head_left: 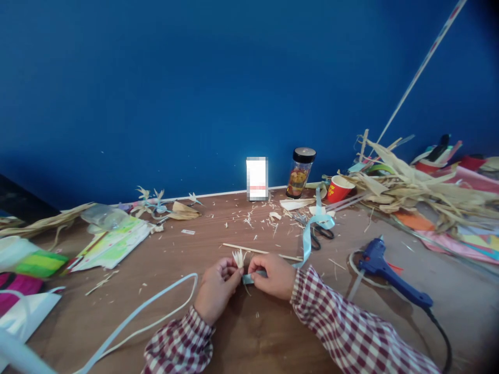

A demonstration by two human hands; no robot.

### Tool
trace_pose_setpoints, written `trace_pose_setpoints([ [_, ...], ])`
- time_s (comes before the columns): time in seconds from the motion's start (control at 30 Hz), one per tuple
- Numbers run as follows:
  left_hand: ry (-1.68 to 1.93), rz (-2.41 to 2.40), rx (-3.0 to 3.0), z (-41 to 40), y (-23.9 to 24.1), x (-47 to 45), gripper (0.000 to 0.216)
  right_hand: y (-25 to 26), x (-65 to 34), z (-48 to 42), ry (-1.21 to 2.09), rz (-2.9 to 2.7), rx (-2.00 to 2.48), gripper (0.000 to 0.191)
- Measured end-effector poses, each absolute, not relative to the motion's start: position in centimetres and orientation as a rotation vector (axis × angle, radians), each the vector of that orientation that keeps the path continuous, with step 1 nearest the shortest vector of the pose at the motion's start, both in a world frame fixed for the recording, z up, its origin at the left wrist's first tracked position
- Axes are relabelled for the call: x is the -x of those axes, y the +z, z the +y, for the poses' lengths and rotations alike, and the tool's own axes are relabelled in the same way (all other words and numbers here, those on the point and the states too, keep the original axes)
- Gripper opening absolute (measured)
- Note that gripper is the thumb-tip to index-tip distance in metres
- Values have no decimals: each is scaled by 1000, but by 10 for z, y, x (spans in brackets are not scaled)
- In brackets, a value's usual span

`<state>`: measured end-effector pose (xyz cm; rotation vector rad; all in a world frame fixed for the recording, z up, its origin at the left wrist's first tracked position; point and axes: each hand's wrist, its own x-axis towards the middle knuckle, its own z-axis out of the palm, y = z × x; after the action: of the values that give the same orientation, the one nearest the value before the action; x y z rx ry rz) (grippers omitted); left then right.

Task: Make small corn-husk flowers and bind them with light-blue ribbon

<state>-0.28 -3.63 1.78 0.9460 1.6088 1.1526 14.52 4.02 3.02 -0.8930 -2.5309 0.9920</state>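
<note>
My left hand [217,291] is closed, pinching the base of a small pale husk flower [239,257] just above the wooden table [273,332]. My right hand [273,275] is closed beside it, fingers pressed on a light blue ribbon [307,239] that wraps at the flower's stem and trails up to the right. Both hands touch at the flower. A thin wooden stick [261,251] lies just behind them. Both sleeves are red-and-white checked.
A blue glue gun [384,269] with its cord lies to the right, scissors [319,234] behind the ribbon. A pile of dried husks [413,189], a red paper cup [338,188] and a jar [300,172] stand at the back. Papers and bags [113,244] lie left; a pale strap [156,306] loops in front.
</note>
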Motion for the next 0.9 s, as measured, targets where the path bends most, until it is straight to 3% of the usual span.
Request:
trace_pose_setpoints([
  [0.6,1214,1760,-1154,-36,13,-4,21,24,-142,31,851,-2493,831,6],
  [0.9,1243,1725,-1096,-29,17,-4,21,20,-145,33,976,-2358,878,8],
])
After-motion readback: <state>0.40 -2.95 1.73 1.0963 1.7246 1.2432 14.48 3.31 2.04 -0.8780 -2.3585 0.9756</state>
